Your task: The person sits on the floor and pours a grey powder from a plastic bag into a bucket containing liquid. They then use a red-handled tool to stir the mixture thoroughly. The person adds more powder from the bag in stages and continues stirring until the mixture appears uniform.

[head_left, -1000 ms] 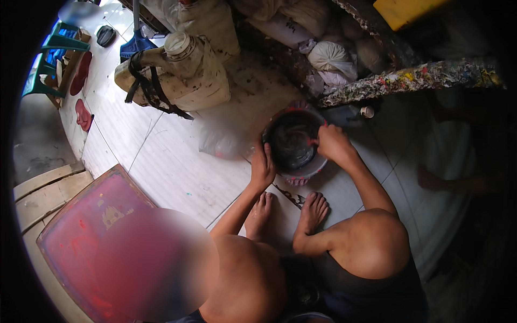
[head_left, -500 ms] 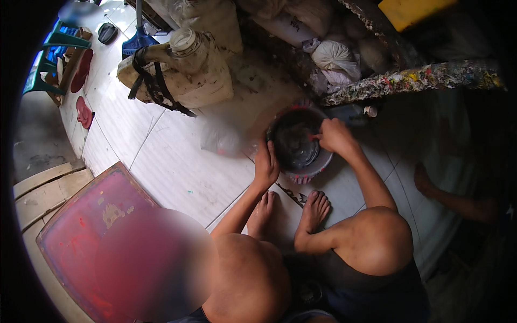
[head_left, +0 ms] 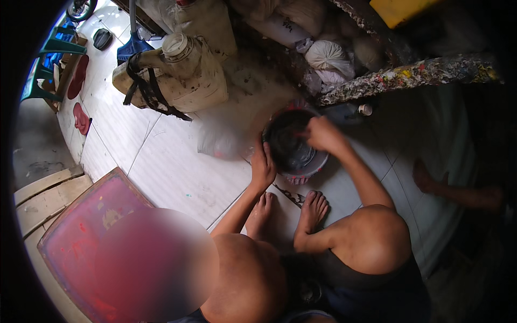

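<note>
A large cream jerrycan (head_left: 177, 75) with black straps lies on the white tiled floor (head_left: 161, 167). Nearer than it sits a red board (head_left: 91, 226); right of it, tied white sacks (head_left: 331, 56).

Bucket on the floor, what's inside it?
The bucket looks dark and wet inside, with red smears near its rim. The right hand reaches into it, and its fingers hide whatever they touch. The left hand grips the outer rim.

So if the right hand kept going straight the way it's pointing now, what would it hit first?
The right hand reaches left and down into the dark bucket. Going on that way, it would most likely meet the bucket's dark inside first, and beyond that the left hand on the near rim. Depth is hard to judge from above.
</note>
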`<state>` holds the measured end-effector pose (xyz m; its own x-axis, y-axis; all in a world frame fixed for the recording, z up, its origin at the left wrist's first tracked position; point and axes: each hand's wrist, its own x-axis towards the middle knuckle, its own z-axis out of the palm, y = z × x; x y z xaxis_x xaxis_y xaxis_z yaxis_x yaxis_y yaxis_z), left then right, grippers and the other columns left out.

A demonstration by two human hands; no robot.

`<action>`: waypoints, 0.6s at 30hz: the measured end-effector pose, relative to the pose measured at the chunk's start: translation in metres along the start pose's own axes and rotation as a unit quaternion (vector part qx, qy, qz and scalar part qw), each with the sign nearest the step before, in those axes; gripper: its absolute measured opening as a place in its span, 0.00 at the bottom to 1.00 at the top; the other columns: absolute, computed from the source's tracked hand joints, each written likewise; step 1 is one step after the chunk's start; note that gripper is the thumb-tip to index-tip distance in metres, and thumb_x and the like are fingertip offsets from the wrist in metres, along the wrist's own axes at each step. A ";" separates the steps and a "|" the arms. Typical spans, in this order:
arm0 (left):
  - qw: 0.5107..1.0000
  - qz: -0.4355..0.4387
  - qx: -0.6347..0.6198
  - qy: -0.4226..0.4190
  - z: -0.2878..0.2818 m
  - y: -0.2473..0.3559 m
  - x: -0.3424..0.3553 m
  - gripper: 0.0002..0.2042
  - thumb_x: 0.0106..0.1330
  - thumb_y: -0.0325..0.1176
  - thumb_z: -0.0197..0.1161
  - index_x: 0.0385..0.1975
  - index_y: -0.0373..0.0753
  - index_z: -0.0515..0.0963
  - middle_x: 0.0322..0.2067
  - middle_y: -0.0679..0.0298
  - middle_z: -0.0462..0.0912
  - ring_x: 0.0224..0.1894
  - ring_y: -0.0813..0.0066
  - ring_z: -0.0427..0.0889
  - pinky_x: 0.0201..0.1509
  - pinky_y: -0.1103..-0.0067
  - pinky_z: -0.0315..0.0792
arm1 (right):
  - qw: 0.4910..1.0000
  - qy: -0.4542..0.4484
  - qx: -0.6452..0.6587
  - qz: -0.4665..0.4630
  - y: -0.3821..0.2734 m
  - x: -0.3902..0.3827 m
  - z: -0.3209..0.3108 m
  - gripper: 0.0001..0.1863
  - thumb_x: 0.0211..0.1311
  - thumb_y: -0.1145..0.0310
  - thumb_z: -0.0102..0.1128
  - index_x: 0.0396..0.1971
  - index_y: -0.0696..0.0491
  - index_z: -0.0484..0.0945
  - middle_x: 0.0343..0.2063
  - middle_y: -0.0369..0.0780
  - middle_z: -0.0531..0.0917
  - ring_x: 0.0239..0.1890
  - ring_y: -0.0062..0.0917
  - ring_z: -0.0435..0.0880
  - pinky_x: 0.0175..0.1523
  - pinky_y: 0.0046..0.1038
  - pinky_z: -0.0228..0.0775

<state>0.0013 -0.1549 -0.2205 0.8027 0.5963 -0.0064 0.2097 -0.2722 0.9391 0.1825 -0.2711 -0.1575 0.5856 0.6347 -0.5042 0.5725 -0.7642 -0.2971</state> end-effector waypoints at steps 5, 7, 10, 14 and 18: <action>1.000 -0.021 0.003 0.002 -0.008 0.005 -0.004 0.19 0.75 0.32 0.38 0.64 0.34 0.57 0.50 0.35 0.73 0.52 0.34 0.73 0.52 0.57 0.68 | 0.997 -0.035 -0.001 0.066 0.003 -0.011 -0.022 0.09 0.52 0.68 0.64 0.29 0.57 0.85 0.27 0.54 0.82 0.36 0.48 0.84 0.45 0.41 0.76; 1.000 -0.025 -0.005 -0.008 0.000 0.010 0.003 0.19 0.75 0.32 0.38 0.63 0.34 0.57 0.50 0.35 0.74 0.52 0.34 0.73 0.52 0.57 0.68 | 0.999 -0.008 -0.012 -0.031 0.007 -0.001 0.003 0.08 0.53 0.67 0.65 0.27 0.57 0.85 0.28 0.54 0.83 0.36 0.47 0.84 0.45 0.42 0.76; 1.000 -0.018 -0.002 0.003 -0.002 0.006 0.000 0.19 0.75 0.32 0.39 0.63 0.34 0.58 0.49 0.35 0.74 0.51 0.35 0.74 0.51 0.57 0.68 | 0.998 -0.020 -0.043 -0.043 -0.006 -0.024 0.010 0.11 0.51 0.64 0.68 0.27 0.57 0.85 0.28 0.52 0.84 0.36 0.47 0.84 0.44 0.44 0.76; 1.000 -0.023 -0.013 0.017 0.000 0.003 -0.010 0.18 0.75 0.31 0.40 0.62 0.35 0.60 0.50 0.36 0.74 0.53 0.37 0.74 0.53 0.59 0.68 | 0.983 0.057 -0.136 -0.110 -0.001 -0.026 -0.019 0.08 0.57 0.68 0.59 0.29 0.56 0.84 0.29 0.49 0.84 0.34 0.43 0.85 0.40 0.43 0.76; 0.996 0.006 -0.054 0.067 0.002 0.007 -0.005 0.17 0.75 0.32 0.42 0.60 0.34 0.63 0.52 0.39 0.74 0.54 0.42 0.74 0.56 0.63 0.68 | 0.973 0.016 -0.213 -0.090 0.002 -0.048 -0.016 0.08 0.58 0.72 0.54 0.32 0.55 0.82 0.29 0.48 0.84 0.35 0.42 0.85 0.42 0.41 0.76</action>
<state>0.0005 -0.1613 -0.2148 0.7209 0.6917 0.0439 0.1339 -0.2011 0.9704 0.1648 -0.3010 -0.1204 0.4669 0.7626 -0.4477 0.8495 -0.5275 -0.0125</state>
